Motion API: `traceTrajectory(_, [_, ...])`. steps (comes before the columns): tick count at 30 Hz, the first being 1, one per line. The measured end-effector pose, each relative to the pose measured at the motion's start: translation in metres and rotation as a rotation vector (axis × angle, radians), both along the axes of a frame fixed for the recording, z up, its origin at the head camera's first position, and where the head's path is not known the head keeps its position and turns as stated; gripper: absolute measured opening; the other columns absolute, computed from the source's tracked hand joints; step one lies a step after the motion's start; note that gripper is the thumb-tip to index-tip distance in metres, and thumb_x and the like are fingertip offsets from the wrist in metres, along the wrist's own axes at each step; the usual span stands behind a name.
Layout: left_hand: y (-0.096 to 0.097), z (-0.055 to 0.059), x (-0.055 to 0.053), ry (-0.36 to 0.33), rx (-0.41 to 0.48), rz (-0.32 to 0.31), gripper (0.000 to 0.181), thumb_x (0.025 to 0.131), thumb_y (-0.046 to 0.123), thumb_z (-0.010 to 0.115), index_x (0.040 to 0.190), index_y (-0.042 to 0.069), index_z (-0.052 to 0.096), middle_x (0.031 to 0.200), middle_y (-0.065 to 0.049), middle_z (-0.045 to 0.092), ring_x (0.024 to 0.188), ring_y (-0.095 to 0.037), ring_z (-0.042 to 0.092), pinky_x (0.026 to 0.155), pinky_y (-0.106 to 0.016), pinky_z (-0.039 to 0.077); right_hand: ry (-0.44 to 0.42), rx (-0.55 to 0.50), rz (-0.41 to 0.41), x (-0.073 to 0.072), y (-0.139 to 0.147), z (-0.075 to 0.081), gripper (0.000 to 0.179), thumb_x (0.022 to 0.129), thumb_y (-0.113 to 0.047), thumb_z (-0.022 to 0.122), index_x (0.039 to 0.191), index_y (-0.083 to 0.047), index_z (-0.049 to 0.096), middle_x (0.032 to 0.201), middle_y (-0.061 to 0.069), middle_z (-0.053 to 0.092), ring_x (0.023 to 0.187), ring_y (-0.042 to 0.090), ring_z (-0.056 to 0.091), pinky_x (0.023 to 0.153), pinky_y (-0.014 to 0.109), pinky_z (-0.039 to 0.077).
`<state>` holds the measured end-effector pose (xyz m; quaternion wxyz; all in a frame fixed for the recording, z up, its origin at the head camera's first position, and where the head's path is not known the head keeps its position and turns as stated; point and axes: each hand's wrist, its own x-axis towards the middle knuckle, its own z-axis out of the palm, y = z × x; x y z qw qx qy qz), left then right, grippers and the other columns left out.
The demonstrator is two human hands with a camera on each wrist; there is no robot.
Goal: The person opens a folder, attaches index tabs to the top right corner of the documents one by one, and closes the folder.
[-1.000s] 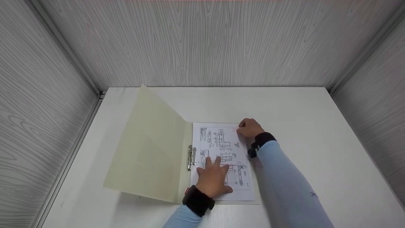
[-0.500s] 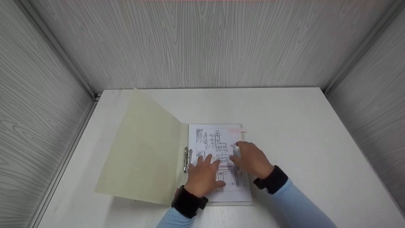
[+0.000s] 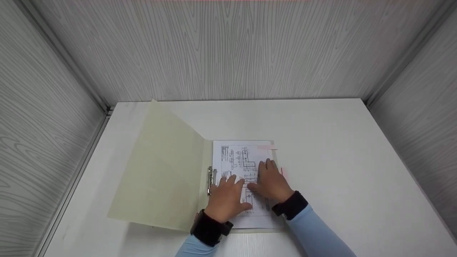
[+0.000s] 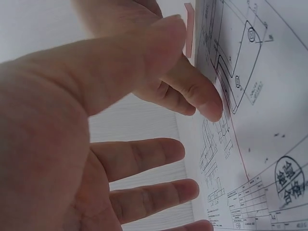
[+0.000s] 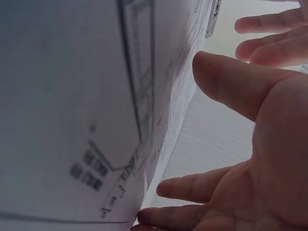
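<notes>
A pale yellow folder (image 3: 160, 171) lies with its cover raised at a slant to the left. In its right side are white sheets printed with technical drawings (image 3: 234, 151), beside a metal clip (image 3: 210, 180) along the spine. With fingers spread, my left hand (image 3: 225, 201) rests on the lower left of the top sheet. My right hand (image 3: 273, 184) lies flat over the sheet's right half, its fingers fairly straight. Both wrist views show extended fingers (image 4: 149, 154) near the paper and nothing gripped. A pink tab (image 3: 267, 147) sticks out at the sheet's upper right edge.
A second pink tab (image 3: 284, 173) shows just right of my right hand. White table surface (image 3: 339, 153) surrounds the folder. Grey wood-grain panels (image 3: 228, 50) stand at the back and both sides.
My right hand has come down from the sheet's top right corner onto its right half, fingers flattening, uncovering the upper pink tab. The left hand stays on the sheet. The view has shifted slightly.
</notes>
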<state>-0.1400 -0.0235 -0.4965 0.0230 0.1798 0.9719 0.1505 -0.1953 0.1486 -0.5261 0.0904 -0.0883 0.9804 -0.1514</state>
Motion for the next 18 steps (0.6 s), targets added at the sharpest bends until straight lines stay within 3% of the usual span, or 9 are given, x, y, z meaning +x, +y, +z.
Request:
traceTrajectory(10, [0.0033, -0.0023, 0.0019, 0.024, -0.036, -0.012, 0.072, 0.069, 0.054, 0.08, 0.124, 0.011, 0.062, 0.124, -0.012, 0.06, 0.105, -0.034, 0.057, 0.078, -0.058, 0.047, -0.02, 0.058, 0.016, 0.0004, 0.0008, -0.0059, 0.099, 0.079, -0.052, 0.073, 0.148, 0.003, 0.028, 0.154, 0.027, 0.021, 0.143, 0.04, 0.014, 0.11, 0.053, 0.024])
traceTrajectory(18, [0.0053, -0.0047, 0.0023, 0.005, -0.017, -0.014, 0.071, 0.067, 0.052, 0.081, 0.122, 0.011, 0.063, 0.122, -0.012, 0.06, 0.101, -0.035, 0.058, 0.079, -0.062, 0.046, 0.086, 0.127, 0.058, 0.0022, 0.0003, -0.003, 0.094, 0.078, -0.055, 0.072, 0.146, -0.002, 0.036, 0.148, 0.023, 0.037, 0.133, 0.044, 0.035, 0.105, 0.058, 0.032])
